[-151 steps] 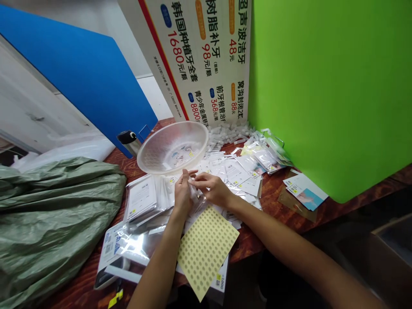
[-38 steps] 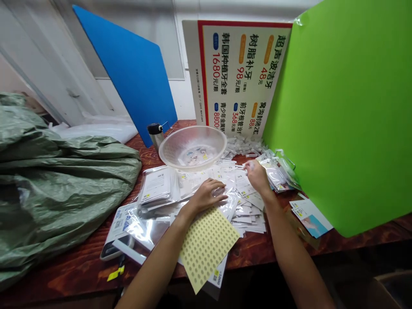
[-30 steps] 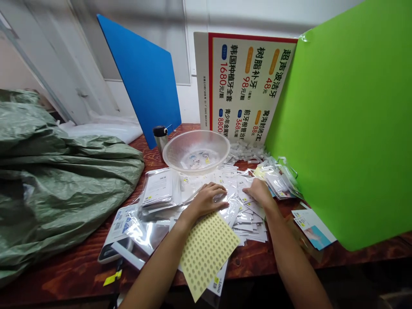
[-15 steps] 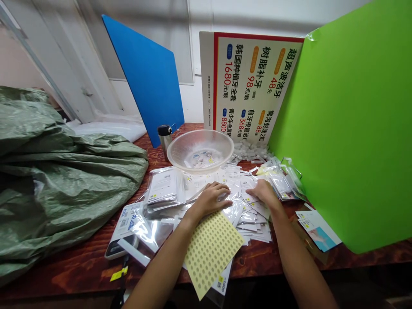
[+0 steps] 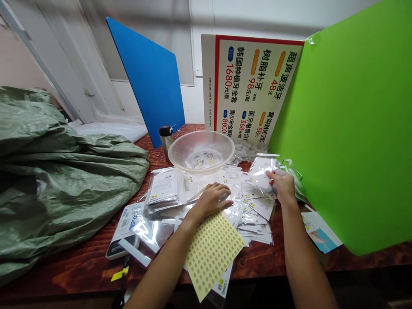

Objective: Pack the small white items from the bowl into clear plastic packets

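Note:
My right hand (image 5: pixel 283 185) pinches a clear packet with a white card (image 5: pixel 263 169) in it, raised over the right side of the pile. On the heap of white cards in clear sleeves (image 5: pixel 254 214) rests my left hand (image 5: pixel 214 198), thumb and fingers apart, palm down. A yellow sheet of small round stickers (image 5: pixel 214 253) lies under my left wrist, partly over a white card (image 5: pixel 222 281). Left of that hand is a stack of bagged cards (image 5: pixel 165 186).
Behind the pile stands a translucent bowl (image 5: pixel 201 171) with small items inside, beside a steel flask (image 5: pixel 165 141). Blue (image 5: pixel 148 81), printed (image 5: pixel 254 86) and green boards (image 5: pixel 347 128) rise behind and at right. A green tarp (image 5: pixel 80 180) bulges at left. Cards (image 5: pixel 323 236) lie at the right.
My right hand has moved right and slightly up, lifting a clear packet from the pile. My left hand stays nearly in place.

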The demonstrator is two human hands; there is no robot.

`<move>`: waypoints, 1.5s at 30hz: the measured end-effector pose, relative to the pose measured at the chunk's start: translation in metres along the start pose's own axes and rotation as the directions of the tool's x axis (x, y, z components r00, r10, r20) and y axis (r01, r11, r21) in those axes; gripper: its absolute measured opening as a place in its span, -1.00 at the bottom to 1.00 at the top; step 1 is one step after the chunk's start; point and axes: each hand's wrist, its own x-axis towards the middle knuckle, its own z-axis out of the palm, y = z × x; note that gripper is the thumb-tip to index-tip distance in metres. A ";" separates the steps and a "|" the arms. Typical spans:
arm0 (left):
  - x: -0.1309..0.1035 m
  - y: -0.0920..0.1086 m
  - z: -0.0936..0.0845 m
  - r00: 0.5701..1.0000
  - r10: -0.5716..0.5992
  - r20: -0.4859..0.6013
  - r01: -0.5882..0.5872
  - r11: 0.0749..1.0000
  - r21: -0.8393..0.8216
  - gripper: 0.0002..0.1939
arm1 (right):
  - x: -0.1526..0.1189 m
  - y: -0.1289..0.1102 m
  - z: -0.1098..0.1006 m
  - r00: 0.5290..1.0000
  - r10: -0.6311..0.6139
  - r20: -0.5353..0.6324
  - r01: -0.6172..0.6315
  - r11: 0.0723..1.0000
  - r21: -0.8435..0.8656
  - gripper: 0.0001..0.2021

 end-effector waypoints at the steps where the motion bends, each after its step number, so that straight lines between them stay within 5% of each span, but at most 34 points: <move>1: 0.001 -0.001 0.001 1.000 -0.004 -0.016 0.004 1.000 -0.016 -0.62 | -0.002 -0.004 0.000 0.999 -0.033 -0.028 0.036 0.994 0.101 -0.68; 3: 0.002 -0.002 0.000 0.997 -0.023 -0.077 0.015 0.994 -0.110 -0.59 | -0.009 -0.013 0.003 0.993 -0.104 0.053 0.086 0.958 0.274 -0.65; 5: 0.003 -0.001 -0.004 0.988 -0.072 -0.134 0.030 0.955 -0.295 -0.50 | -0.022 -0.020 0.009 0.944 -0.203 0.260 0.098 0.925 0.367 -0.64; 7: 0.003 0.003 -0.010 0.983 -0.124 -0.132 0.040 0.860 -0.509 -0.38 | -0.035 -0.023 0.020 0.851 -0.243 0.466 0.090 0.941 0.325 -0.65; 10: 0.004 0.009 -0.018 0.966 -0.235 -0.105 0.089 0.686 -0.723 -0.37 | -0.049 -0.021 0.037 0.769 -0.218 0.601 0.094 0.968 0.231 -0.63; 16: 0.006 0.007 -0.026 0.861 -0.498 -0.102 0.245 0.583 -0.775 -0.48 | -0.043 -0.016 0.041 0.875 -0.174 0.451 -0.059 0.888 0.456 -0.34; 24: 0.002 0.010 -0.025 0.894 -0.360 0.267 0.431 0.529 -0.731 -0.50 | -0.046 -0.016 0.047 0.868 -0.086 0.490 -0.225 0.811 0.541 -0.36; 30: 0.000 0.013 -0.030 0.884 -0.325 0.336 0.466 0.559 -0.686 -0.54 | -0.049 -0.007 0.061 0.852 -0.143 0.505 -0.228 0.765 0.602 -0.49; 34: -0.002 0.016 -0.031 0.859 -0.245 0.450 0.508 0.528 -0.681 -0.55 | -0.051 0.000 0.065 0.878 -0.102 0.468 -0.196 0.814 0.546 -0.50; 45: -0.002 0.012 -0.022 0.891 -0.262 0.372 0.455 0.536 -0.712 -0.58 | -0.054 -0.002 0.064 0.842 -0.052 0.537 -0.188 0.905 0.381 -0.52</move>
